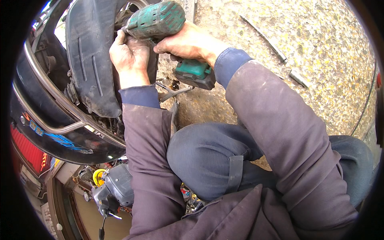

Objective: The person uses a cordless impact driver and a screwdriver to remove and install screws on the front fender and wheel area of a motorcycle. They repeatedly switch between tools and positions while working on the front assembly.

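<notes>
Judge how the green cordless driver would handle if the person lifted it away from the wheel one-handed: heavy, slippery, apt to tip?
The cordless driver probably feels bottom-heavy: a dark battery block hangs below the grip. Its casing looks worn and scuffed, so likely not slippery. The right hand wraps the handle while the left hand steadies the nose, which hints that one hand alone might let it tilt.
</notes>
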`<state>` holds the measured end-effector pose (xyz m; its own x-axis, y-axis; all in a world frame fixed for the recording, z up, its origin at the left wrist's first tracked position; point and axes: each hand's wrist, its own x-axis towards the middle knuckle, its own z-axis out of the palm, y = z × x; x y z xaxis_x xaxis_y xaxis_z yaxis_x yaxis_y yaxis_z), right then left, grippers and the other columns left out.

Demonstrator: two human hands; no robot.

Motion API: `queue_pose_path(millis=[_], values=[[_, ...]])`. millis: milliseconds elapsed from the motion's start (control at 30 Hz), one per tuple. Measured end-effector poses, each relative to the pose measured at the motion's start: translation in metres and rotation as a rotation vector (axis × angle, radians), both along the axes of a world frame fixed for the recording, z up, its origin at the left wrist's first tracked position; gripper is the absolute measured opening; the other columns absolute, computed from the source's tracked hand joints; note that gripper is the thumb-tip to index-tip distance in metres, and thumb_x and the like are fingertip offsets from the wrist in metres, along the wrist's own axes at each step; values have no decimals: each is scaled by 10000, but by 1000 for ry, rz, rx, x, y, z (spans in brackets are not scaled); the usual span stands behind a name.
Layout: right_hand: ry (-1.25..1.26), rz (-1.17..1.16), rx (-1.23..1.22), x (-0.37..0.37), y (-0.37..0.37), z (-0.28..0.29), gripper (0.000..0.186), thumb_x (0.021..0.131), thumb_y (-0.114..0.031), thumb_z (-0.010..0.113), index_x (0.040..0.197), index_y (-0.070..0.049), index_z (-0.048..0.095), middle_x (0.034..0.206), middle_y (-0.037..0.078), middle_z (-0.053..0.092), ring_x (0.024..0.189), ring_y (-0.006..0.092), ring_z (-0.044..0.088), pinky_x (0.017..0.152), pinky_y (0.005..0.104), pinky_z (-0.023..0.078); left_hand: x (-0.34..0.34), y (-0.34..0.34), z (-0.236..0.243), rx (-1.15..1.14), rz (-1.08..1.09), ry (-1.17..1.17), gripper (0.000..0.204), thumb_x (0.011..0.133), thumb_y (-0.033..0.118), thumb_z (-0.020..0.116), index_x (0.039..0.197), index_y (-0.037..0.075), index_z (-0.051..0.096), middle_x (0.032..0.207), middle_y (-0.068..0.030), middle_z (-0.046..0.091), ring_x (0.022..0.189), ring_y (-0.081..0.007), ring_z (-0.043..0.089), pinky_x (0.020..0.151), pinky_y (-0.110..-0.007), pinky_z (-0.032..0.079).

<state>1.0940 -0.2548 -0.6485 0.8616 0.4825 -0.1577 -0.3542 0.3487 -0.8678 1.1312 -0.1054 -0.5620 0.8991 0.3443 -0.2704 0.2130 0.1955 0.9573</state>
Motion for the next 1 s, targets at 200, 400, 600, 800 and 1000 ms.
queue_pose_path(millis=[200,400,600,800,1000], values=[[45,-39,-25,-1,5,1,362,666,-252,733,974,-64,710,906,142,723,870,277,689,795,371,542,8,7,-2,-53,45,21,351,1035,153,326,1233,-66,517,1267,-219,577,1190,-296,559,1094,-444,385],[-77,-110,78,3,23,-2,342,667,-222,729,953,-38,695,930,175,715,898,302,687,809,371,551,-25,-21,51,659,-79,257,294,994,218,505,1092,-39,610,985,-175,681,899,-267,674,837,-390,564],[-269,-192,-105,-2,33,2,559,757,-263,739,1268,-97,584,1222,161,625,1181,286,572,1043,359,438,69,-77,86,2398,-523,-148,524,795,371,716,1222,88,607,1172,-181,640,1077,-324,602,903,-469,484],[-55,7,-11,-2,20,12,569,769,-253,728,1298,-119,568,1267,146,612,1197,288,562,1055,360,423,99,-84,88,2633,-762,7,563,662,295,769,1195,179,628,1343,-138,518,1303,-351,441,1022,-662,334],[-264,-151,-91,0,34,0,503,735,-279,701,1201,-111,611,1201,180,629,1126,343,589,1004,385,468,109,-84,105,2583,-779,138,709,631,382,770,1271,124,607,1259,-213,592,1201,-380,546,1024,-517,411]])
